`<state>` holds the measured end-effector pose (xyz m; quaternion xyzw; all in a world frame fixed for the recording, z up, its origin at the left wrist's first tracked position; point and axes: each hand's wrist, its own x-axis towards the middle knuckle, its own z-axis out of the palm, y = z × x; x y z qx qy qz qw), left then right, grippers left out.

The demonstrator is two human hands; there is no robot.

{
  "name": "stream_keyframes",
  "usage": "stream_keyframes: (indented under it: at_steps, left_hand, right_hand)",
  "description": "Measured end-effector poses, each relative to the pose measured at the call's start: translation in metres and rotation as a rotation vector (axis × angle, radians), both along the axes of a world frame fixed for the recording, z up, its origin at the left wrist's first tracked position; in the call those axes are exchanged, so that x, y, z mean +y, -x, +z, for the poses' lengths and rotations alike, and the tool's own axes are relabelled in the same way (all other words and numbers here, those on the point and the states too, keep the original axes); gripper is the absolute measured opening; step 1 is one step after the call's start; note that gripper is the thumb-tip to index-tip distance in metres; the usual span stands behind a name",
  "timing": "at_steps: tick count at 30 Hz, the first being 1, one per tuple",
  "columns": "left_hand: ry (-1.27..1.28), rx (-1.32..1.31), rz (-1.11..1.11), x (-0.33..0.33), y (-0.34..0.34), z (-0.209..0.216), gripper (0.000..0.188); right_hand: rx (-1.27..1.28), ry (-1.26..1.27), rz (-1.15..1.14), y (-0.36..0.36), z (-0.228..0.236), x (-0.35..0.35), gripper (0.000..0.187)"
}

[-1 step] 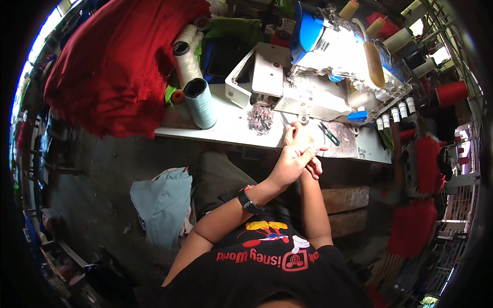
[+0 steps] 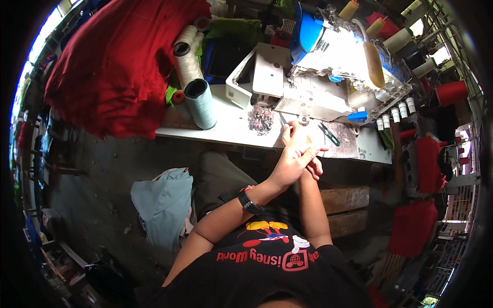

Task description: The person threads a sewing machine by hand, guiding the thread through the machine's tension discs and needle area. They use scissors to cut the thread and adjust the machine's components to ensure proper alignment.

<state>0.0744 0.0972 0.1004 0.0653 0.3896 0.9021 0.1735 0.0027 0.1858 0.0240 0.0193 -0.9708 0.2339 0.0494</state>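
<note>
While left hand [image 2: 294, 163] clasps right wrist [image 2: 306, 177], right hand [image 2: 296, 137] bent, hold unclear; red-lettered shirt [image 2: 221, 280].

right hand's [image 2: 297, 135] wrist partly hidden under left hand [image 2: 291, 164], red cloth [image 2: 113, 66] cut off by top edge

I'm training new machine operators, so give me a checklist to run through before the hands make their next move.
1. Hands apart: not ok; the left hand lies across the wrist of the right hand.
2. Right hand empty: cannot tell; its fingertips are too unclear.
3. Green snips clear of both hands: ok, lying to their right.
4. Thread scraps cleared off the tabletop: not ok.
5. Light blue cone upright: ok.
6. Sewing machine switched off: cannot tell.
</note>
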Motion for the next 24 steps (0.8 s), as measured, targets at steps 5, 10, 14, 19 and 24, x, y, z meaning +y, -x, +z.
stream_keyframes:
  at_steps: [5, 10, 14, 19, 24]
  left_hand:
    - [0.012, 0.023, 0.022, -0.002, -0.001, 0.0, 0.036]
    - [0.049, 0.02, 0.013, -0.004, -0.003, 0.001, 0.036]
    - [0.037, 0.03, 0.014, -0.002, -0.002, -0.003, 0.036]
    - [0.029, 0.038, 0.023, -0.001, -0.001, -0.001, 0.035]
    - [0.044, 0.052, 0.029, -0.003, -0.001, -0.001, 0.035]
  right_hand:
    - [-0.009, 0.044, -0.047, 0.007, -0.007, -0.004, 0.022]
    - [-0.048, 0.193, -0.073, 0.019, -0.016, -0.004, 0.021]
    - [-0.246, 0.415, -0.032, 0.044, -0.035, -0.006, 0.028]
    - [-0.229, 0.494, 0.106, 0.057, -0.039, -0.019, 0.022]
    - [-0.278, 0.475, 0.123, 0.065, -0.038, -0.015, 0.02]
